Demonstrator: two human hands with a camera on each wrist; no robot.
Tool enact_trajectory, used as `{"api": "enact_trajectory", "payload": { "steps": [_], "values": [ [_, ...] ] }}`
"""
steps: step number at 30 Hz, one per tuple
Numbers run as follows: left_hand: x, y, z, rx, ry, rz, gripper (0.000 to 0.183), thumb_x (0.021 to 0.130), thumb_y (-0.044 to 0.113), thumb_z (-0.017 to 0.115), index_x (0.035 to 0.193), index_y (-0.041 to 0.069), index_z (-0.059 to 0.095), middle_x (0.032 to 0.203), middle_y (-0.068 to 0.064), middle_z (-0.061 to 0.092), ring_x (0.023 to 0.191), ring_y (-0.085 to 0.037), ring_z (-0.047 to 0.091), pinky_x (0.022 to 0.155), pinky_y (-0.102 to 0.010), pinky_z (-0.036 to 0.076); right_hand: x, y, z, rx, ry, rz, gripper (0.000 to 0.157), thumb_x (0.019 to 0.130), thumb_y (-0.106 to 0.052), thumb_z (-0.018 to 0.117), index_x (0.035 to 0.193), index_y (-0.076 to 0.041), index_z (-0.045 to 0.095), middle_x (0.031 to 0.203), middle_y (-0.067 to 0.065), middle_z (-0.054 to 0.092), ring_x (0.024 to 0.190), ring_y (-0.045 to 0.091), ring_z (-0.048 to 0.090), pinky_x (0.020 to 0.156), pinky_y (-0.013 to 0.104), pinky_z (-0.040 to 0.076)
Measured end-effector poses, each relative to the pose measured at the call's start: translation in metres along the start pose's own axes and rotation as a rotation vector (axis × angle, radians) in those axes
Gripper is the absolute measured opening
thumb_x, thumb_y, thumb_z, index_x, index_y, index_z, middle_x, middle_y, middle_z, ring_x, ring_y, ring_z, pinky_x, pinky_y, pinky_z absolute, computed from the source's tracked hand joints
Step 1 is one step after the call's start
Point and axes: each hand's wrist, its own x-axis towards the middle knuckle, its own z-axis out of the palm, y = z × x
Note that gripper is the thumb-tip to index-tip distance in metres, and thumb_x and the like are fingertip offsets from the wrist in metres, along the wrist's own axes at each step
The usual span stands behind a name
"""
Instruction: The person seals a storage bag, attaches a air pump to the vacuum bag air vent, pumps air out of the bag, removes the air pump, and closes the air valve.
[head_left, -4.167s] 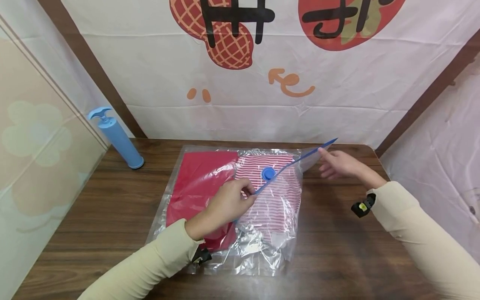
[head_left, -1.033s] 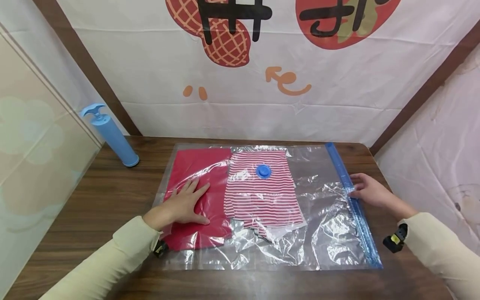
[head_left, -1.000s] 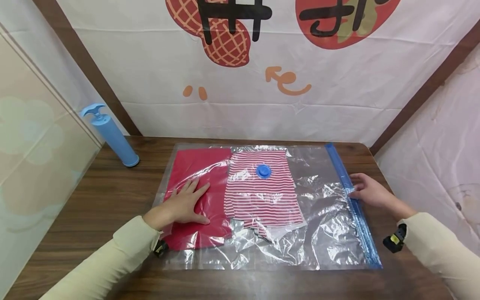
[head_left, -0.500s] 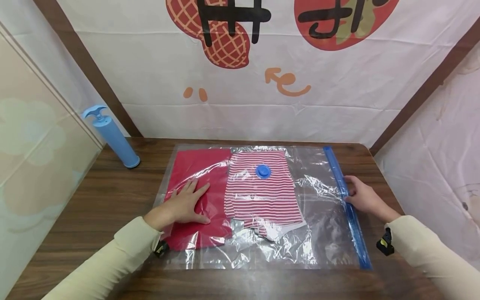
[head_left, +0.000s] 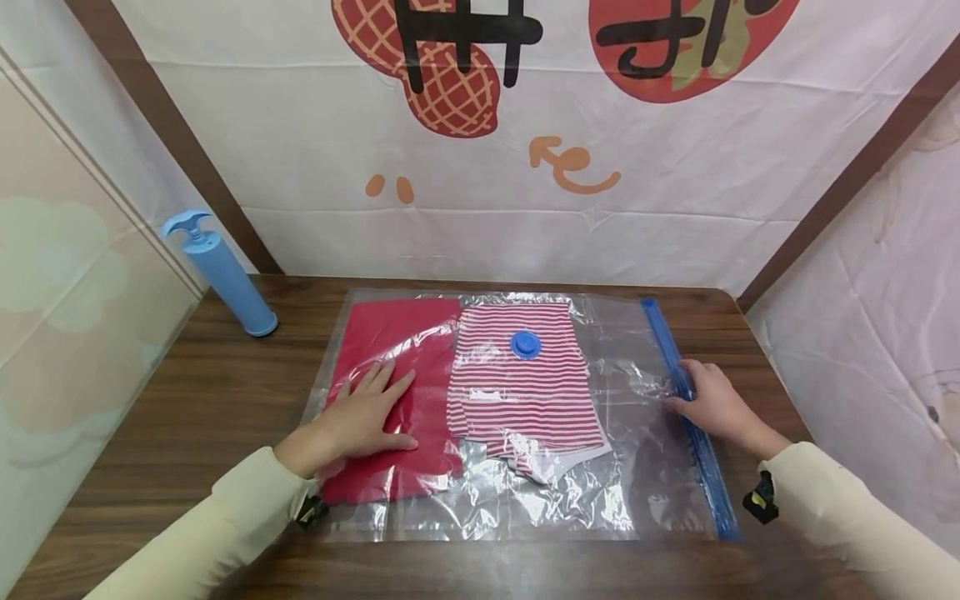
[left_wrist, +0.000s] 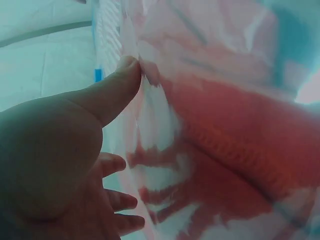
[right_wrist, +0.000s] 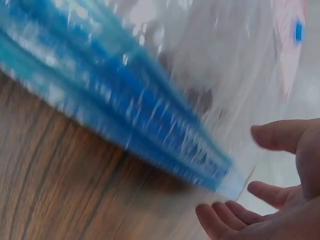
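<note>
A clear plastic storage bag (head_left: 637, 492) lies flat on the table, with a folded red cloth (head_left: 420, 333) at its left and a red-and-white striped cloth (head_left: 532, 417) inside. A round blue valve (head_left: 525, 344) sits over the stripes. My left hand (head_left: 360, 421) rests on the bag above the red cloth, fingers spread. At the right edge, my right hand (head_left: 716, 404) is at the blue zip strip (head_left: 716, 492), thumb reaching over the clear film. In the right wrist view, thumb and fingertips of that hand (right_wrist: 280, 185) stand apart beside the strip.
A light-blue hand pump (head_left: 232, 279) stands tilted in the back left corner of the wooden table (head_left: 225, 400). Printed cloth sheets (head_left: 450, 242) close off the back and both sides.
Earlier, both hands held the strip up across the bag. The bag's strip end was then spread out to the right. In the last second, strip and right hand have shifted slightly left; the left hand stays.
</note>
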Motion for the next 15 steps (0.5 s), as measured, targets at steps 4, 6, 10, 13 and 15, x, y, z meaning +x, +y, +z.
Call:
{"api": "enact_trajectory", "payload": {
  "steps": [4,6,10,13,15],
  "values": [
    [-0.010,-0.001,-0.002,-0.037,-0.020,0.010,0.112,0.077,0.062,0.080,0.160,0.008,0.029,0.164,-0.030,0.018,0.149,-0.054,0.010,0.105,-0.085,0.012,-0.006,-0.016,0.013,-0.030,-0.030,-0.127,0.091,0.087,-0.039,0.080,0.152,0.007,0.036,0.150,0.046,0.024,0.136,0.066,0.026,0.103,0.080,0.028],
    [-0.014,-0.003,-0.003,-0.042,-0.041,0.015,0.118,0.073,0.065,0.082,0.161,0.008,0.027,0.164,-0.031,0.016,0.149,-0.056,0.008,0.102,-0.087,0.011,-0.010,-0.022,0.019,-0.045,-0.092,-0.171,0.102,0.083,-0.049,0.081,0.156,0.001,0.031,0.156,0.044,0.015,0.141,0.065,0.016,0.104,0.083,0.018],
    [-0.019,-0.005,-0.001,-0.040,-0.069,0.016,0.125,0.069,0.067,0.084,0.161,0.007,0.024,0.165,-0.030,0.012,0.149,-0.056,0.006,0.102,-0.087,0.008,-0.014,-0.028,0.027,-0.084,-0.206,-0.180,0.113,0.079,-0.060,0.080,0.160,-0.003,0.025,0.161,0.039,0.007,0.147,0.060,0.005,0.104,0.085,0.007],
    [-0.019,-0.006,0.001,-0.039,-0.065,0.009,0.126,0.068,0.067,0.084,0.161,0.007,0.024,0.165,-0.029,0.012,0.149,-0.055,0.006,0.103,-0.087,0.007,-0.014,-0.031,0.030,-0.092,-0.234,-0.167,0.114,0.079,-0.061,0.079,0.160,-0.002,0.025,0.161,0.039,0.008,0.147,0.059,0.003,0.104,0.085,0.005],
    [-0.018,-0.005,0.001,-0.043,-0.065,0.001,0.126,0.067,0.066,0.085,0.161,0.008,0.025,0.165,-0.029,0.012,0.149,-0.055,0.006,0.103,-0.087,0.008,-0.013,-0.033,0.031,-0.094,-0.240,-0.157,0.114,0.079,-0.062,0.079,0.160,-0.002,0.025,0.161,0.039,0.007,0.147,0.059,0.003,0.104,0.085,0.004]
  ]
}}
